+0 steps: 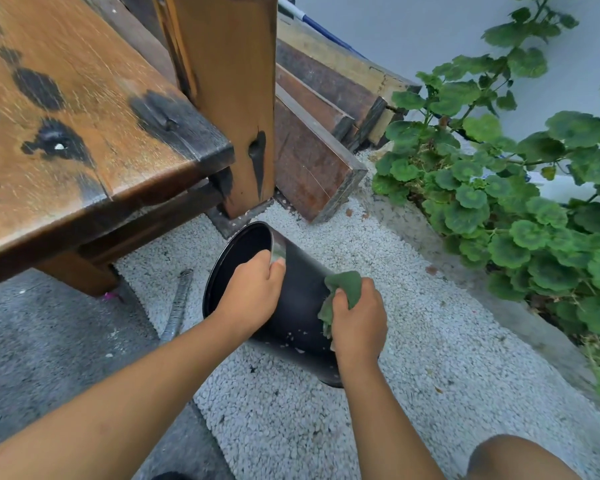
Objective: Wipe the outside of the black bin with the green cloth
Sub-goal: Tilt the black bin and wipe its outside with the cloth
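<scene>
Black bin tipped on white gravel, mouth facing left; crumpled green cloth pressed against its side.

No readable text, label, brand, number or sign anywhere in view.
</scene>
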The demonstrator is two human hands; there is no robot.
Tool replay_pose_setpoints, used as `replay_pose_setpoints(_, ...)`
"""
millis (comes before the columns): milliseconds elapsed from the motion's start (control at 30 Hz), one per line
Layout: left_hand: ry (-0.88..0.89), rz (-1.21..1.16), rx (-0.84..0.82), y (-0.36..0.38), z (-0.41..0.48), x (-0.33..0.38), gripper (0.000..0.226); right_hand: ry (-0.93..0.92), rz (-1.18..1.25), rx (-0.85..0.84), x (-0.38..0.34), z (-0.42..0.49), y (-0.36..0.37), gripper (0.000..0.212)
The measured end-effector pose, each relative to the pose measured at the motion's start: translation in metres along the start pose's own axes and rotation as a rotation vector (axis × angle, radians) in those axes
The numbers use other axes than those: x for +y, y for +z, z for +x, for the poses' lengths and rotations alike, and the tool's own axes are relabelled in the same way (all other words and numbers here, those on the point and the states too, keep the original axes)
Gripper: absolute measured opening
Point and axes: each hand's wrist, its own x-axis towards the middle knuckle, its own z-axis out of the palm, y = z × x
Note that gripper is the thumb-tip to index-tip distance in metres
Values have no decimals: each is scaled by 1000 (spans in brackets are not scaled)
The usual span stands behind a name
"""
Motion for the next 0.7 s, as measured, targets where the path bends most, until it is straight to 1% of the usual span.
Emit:
replay_pose_setpoints(167, 11, 9, -51, 1, 4, 8, 41, 147, -45, -9, 45, 9, -10, 12)
replay_pose_setpoints(267, 28, 26, -101, 1, 10, 14, 41, 190, -103, 6, 68, 4, -11, 13)
replay_pose_setpoints(367, 42, 62, -146, 7, 12, 26, 41, 229, -104, 2, 77, 1, -13, 13)
replay_pose_setpoints(467, 13, 49, -186, 10, 10, 34, 41, 246, -74, -2, 76, 4, -20, 14)
replay_pose_setpoints(567, -43, -3, -186, 12, 7, 41, 40, 200, 13, 46, 61, 2, -34, 12)
replay_pose_setpoints(700, -139, -110, -176, 9, 14, 61, 39, 42, 185, 80, 17, -14, -58, 11)
